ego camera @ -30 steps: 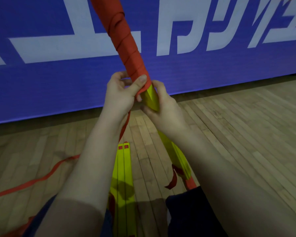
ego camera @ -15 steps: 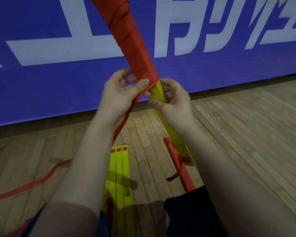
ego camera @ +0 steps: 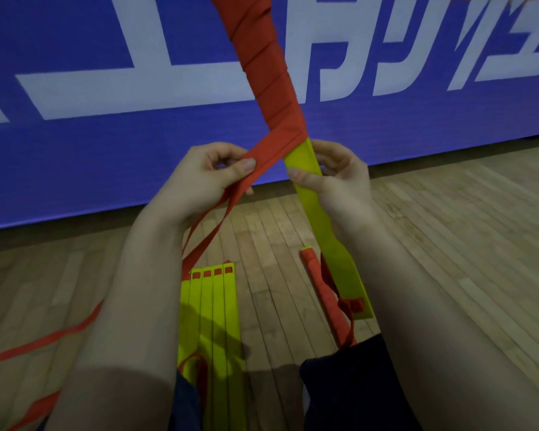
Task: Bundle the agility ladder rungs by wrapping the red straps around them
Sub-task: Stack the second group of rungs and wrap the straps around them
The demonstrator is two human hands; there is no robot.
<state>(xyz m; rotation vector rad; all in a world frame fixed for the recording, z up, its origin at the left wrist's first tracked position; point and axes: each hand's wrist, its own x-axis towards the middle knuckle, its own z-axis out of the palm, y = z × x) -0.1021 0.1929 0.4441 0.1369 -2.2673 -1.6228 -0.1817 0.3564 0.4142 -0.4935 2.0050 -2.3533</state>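
Fingers point(ego camera: 246, 165) of left hand point(ego camera: 196, 185) pinched on red strap point(ego camera: 274, 144) (stretched toward 8 o'clock); rung bundle point(ego camera: 308, 181) gripped by right hand point(ego camera: 344, 185). Wooden floor point(ego camera: 448, 244) seen at 3 o'clock.

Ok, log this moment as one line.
step: wrapping | left hand: pinches red strap | right hand: grips yellow rungs | lower end bare

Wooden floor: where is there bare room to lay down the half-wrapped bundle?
Bare: the wooden floor right of the right forearm; also the strip between the flat yellow rungs and the wrapped bundle. Crowded: loose red straps cross the left.
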